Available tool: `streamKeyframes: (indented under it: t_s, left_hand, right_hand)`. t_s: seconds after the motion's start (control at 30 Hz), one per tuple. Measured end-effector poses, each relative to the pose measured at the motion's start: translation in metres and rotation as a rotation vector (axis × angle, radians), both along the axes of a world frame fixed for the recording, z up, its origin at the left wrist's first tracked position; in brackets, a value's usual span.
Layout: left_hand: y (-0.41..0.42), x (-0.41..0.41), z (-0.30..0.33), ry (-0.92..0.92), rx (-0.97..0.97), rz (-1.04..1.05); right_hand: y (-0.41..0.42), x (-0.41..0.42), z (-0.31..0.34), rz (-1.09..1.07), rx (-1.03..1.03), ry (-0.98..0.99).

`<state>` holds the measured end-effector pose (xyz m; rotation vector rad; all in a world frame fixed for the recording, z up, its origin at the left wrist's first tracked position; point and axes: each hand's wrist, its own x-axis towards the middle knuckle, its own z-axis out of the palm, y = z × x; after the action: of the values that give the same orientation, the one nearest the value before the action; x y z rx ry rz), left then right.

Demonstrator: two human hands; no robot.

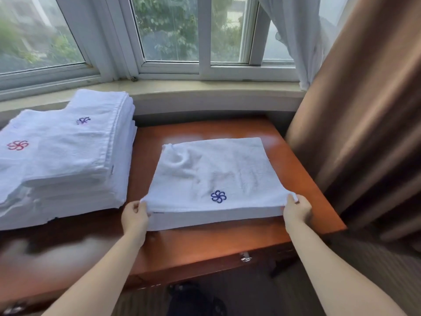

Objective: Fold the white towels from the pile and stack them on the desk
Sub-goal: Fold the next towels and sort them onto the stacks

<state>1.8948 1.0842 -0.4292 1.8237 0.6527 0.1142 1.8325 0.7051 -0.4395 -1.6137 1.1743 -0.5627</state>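
Both hands pinch the near corners of a folded white towel on the desk.

I note the folded towel lying flat at centre on the wooden desk, long axis running 9 to 3 o'clock, blue emblem toward the near edge. My left hand grips the near-left corner; my right hand grips the near-right corner, the hands well apart. The pile of white towels sits at 9 o'clock, just beside the towel. A brown curtain hangs at 3 o'clock.
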Motion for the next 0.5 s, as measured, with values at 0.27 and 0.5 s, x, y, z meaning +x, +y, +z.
streamKeyframes:
  t_s: [0.27,0.5]
  left_hand:
    - [0.014,-0.016,-0.03,0.219,0.256,-0.065]
    - [0.019,-0.02,-0.024,0.225,0.168,-0.082]
  right_hand:
    - [-0.007,-0.014,-0.023,0.053,0.038,0.123]
    - [-0.007,-0.008,-0.029,0.034,0.01,0.141]
